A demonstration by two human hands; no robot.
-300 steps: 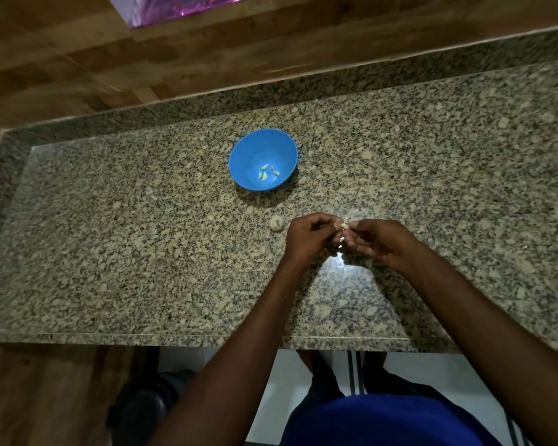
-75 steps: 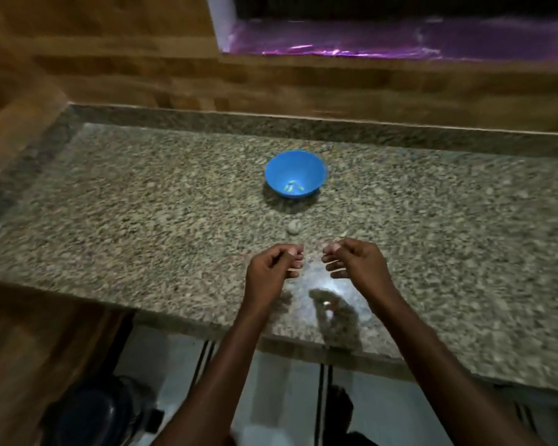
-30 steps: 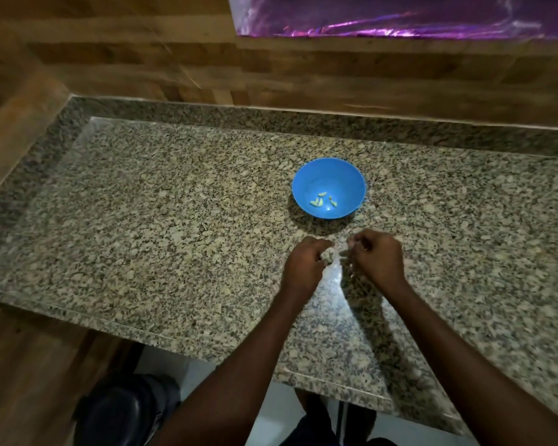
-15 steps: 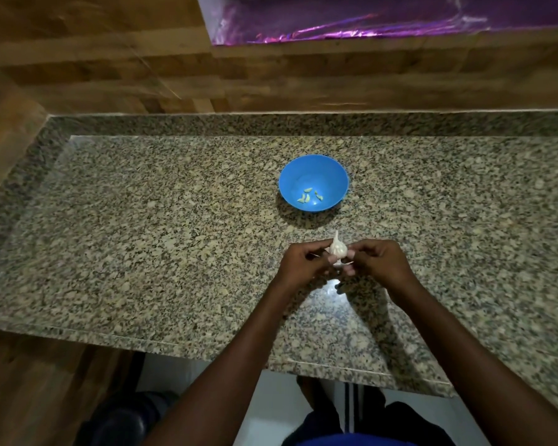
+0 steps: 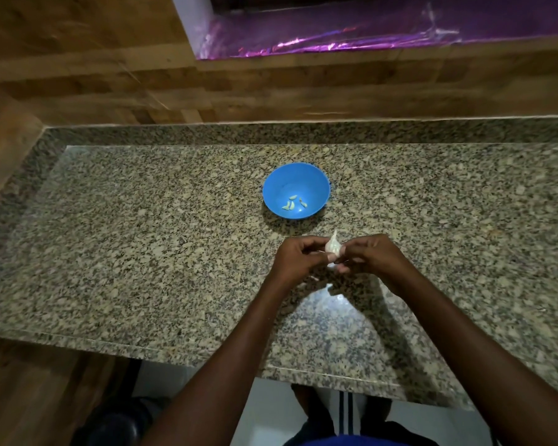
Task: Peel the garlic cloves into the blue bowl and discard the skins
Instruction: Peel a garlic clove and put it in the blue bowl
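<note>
A small white garlic bulb [image 5: 332, 250] with a pointed tip is held between both hands above the granite counter. My left hand [image 5: 298, 258] pinches its left side and my right hand [image 5: 369, 256] pinches its right side, fingers curled around it. Beyond the hands stands the blue bowl [image 5: 296, 195], with several peeled cloves [image 5: 293, 203] lying at its bottom. Small white scraps of skin [image 5: 331, 286] lie on the counter just below the hands.
The speckled granite counter [image 5: 142, 246] runs wide to the left and right, with a raised granite lip at the back. A wooden wall [image 5: 271, 78] rises behind it, with a shiny purple sheet [image 5: 368, 33] above. A dark bin [image 5: 110, 426] sits on the floor at lower left.
The bulb lay on the counter 2.5 s ago; both hands have since picked it up and hold it. Over the last half second the hands hardly moved.
</note>
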